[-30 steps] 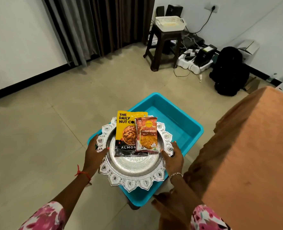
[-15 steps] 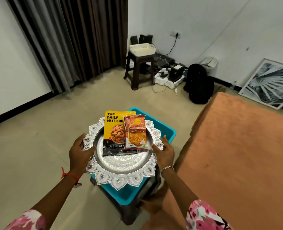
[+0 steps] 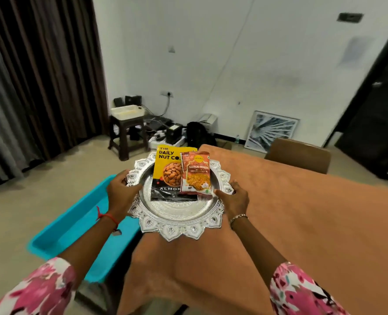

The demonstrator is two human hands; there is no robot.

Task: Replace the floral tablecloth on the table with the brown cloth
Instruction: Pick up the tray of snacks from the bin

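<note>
Centrally in the frame, a silver tray (image 3: 177, 215) with a scalloped, embossed rim carries two snack packets: a yellow-and-black almond packet (image 3: 167, 171) lying flat, and a red garlic packet (image 3: 196, 172) overlapping its right side. Both packets sit on the far half of the tray, and the near half shows bare metal. The left hand (image 3: 120, 189) has a closed grip on the tray's left rim, thumb on top and fingers curled round the edge. The right hand (image 3: 235, 198) has a matching closed grip on the right rim, thumb reaching inward beside the garlic packet. The tray is level and straddles the left edge of the bench; whether it touches the surface cannot be told. The brown cloth (image 3: 302, 223) covers the bench across the right and lower centre of the frame, hanging over the near corner in folds. A blue tub (image 3: 79, 226) stands at lower left, just beside the bench, with its inner floor and walls showing. A brown chair back (image 3: 298, 154) stands against the far edge of the bench. At upper centre, a dark stool (image 3: 126, 133) bears a white basket (image 3: 127, 110), well apart from the tray, with open floor (image 3: 40, 196) between.
</note>
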